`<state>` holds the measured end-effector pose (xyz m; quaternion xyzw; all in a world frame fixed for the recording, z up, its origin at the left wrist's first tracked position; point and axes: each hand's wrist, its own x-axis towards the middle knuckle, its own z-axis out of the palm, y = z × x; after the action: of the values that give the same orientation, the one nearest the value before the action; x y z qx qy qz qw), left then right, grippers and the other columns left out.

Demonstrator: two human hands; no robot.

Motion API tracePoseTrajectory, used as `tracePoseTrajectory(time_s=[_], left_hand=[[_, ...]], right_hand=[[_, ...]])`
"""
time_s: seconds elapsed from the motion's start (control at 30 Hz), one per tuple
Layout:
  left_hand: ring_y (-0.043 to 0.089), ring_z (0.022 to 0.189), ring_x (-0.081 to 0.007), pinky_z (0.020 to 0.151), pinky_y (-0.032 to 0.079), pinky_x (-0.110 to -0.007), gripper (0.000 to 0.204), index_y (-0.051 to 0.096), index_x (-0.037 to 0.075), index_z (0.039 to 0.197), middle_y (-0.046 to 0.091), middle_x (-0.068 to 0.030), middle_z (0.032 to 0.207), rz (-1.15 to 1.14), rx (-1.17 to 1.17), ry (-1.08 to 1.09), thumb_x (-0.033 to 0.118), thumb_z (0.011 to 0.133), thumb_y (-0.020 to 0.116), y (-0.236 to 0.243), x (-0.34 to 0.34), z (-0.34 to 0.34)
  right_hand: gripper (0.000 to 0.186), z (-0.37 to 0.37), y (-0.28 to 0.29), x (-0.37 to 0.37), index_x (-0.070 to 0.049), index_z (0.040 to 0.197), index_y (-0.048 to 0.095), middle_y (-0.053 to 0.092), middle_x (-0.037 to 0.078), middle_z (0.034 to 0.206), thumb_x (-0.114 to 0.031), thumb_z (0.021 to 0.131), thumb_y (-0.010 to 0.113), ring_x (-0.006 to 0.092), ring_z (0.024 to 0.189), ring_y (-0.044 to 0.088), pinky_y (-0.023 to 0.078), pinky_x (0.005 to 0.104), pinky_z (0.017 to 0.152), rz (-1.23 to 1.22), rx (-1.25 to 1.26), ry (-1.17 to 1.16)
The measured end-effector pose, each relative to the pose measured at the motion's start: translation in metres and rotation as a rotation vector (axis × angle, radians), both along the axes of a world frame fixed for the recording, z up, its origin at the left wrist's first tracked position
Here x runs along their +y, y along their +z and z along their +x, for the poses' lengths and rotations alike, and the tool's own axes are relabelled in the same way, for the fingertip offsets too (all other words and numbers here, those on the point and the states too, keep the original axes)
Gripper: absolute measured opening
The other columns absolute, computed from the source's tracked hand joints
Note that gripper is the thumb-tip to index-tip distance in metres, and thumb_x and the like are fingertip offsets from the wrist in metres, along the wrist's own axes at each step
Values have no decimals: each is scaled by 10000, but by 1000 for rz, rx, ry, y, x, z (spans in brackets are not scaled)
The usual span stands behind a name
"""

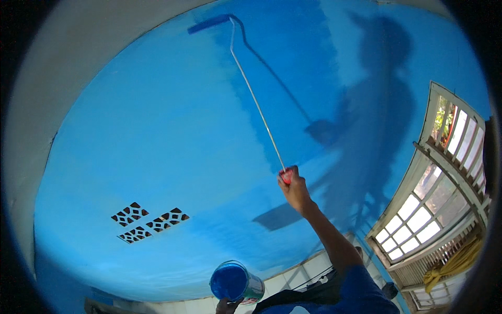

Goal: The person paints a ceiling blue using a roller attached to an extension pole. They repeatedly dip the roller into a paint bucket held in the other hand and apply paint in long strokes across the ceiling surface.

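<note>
My right hand [294,188] is closed around the red handle of a long-necked paint roller [256,99], arm stretched up. The blue roller sleeve [209,24] is high on the wall [157,136], at the border between a darker blue painted area and lighter blue. Low in the view, my left hand [228,305] holds a paint bucket [256,289], tilted so its opening shows. Blue paint [229,281] coats the inside of the bucket. Only part of my left hand shows, at the bucket's rim; its other fingers are hidden.
Patterned vent openings [149,224] pierce the lower left of the wall. At the right is a window [418,209] with slats and panes, a yellow cloth [452,261] tied below. My shadow [374,120] falls on the wall. White tiles [293,276] line the bottom.
</note>
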<state>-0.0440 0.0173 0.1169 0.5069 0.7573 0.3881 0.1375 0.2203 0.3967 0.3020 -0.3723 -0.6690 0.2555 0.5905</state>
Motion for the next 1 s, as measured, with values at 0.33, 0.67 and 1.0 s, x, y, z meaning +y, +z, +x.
tracePoseTrajectory(time_s=[0.33,0.67,1.0], left_hand=[[558,632,-273,560,451,-346,432,468,14,836,561,-142,727,3,50,-11,232,630,778,9,-23,-24],[564,583,-282,519,453,-348,413,480,16,769,562,-142,672,12,84,-64,238,613,791,8,-21,-29],[571,535,-291,479,454,-349,400,491,18,702,563,-143,616,59,131,-131,243,595,804,0,-13,-28]], right_hand=[[327,-15,39,20,-20,982,362,585,216,732,-169,804,592,411,715,581,483,430,548,0,-19,-17],[338,-14,42,12,-20,960,362,576,227,723,-181,794,609,420,704,576,470,435,537,28,-33,-97],[325,-3,-94,-60,-21,963,367,564,186,694,-170,795,602,410,640,575,449,465,498,-62,-96,-117]])
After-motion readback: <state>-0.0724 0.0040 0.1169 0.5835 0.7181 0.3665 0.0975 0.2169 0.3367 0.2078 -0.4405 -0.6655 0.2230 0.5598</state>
